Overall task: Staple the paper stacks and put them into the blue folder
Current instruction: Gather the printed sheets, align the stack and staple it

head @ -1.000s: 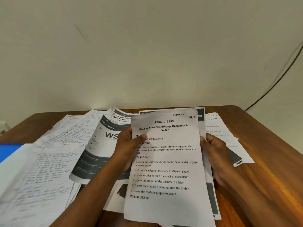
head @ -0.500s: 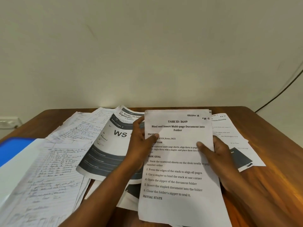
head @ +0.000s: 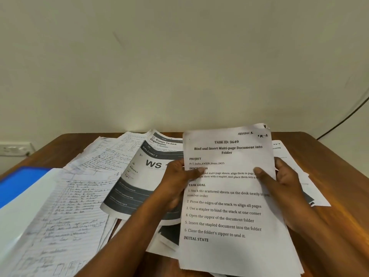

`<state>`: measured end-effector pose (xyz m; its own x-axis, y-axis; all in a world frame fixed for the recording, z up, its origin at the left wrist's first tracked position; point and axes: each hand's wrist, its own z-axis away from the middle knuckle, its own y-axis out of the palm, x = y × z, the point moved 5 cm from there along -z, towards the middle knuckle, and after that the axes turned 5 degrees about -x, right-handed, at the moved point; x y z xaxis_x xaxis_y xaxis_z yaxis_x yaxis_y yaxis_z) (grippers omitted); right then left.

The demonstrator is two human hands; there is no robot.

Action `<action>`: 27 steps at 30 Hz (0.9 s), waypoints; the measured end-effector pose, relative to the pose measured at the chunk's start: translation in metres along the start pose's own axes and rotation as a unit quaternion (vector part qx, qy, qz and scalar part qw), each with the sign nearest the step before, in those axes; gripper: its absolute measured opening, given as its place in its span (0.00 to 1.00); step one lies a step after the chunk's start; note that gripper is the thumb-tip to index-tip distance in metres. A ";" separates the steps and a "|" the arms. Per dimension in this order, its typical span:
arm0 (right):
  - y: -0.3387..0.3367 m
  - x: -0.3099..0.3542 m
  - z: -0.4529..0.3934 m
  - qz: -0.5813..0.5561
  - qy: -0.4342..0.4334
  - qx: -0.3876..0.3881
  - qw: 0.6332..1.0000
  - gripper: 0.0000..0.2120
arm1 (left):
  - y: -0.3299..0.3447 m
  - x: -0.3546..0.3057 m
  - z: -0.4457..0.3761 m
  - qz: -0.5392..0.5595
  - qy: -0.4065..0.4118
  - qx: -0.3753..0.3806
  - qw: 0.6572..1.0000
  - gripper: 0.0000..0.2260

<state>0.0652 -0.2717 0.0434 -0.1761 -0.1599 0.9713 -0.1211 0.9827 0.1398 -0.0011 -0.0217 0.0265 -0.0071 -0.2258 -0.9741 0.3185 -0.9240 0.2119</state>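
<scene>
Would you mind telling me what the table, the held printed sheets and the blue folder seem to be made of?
The brown table looks like varnished wood: streaky grain and a soft sheen. The white printed sheets held by both hands are thin matte paper, curling at the free edges. The blue folder is probably smooth plastic, judging by its even saturated colour, though little of it shows.

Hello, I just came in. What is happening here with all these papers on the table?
A person is holding a printed stack headed "TASK ID: 3649" with both hands: the left hand grips its left edge and the right hand its right edge, each thumb on the top sheet. More sheets lie spread on the wooden table: handwritten pages and a grey printout marked "WS". The blue folder lies at the far left, partly under paper. No stapler is visible, and whether the stack is stapled cannot be told.
</scene>
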 end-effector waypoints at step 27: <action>0.094 -0.034 0.088 0.579 -0.241 0.410 0.663 0.35 | -0.240 -0.065 0.016 -0.205 -0.049 -0.203 0.956 0.10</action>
<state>-0.0258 -0.1824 0.0065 -0.8820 0.4514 0.1349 -0.0876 0.1243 -0.9884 -0.0919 0.2102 0.0399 -0.2932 0.0833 -0.9524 0.6112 -0.7497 -0.2537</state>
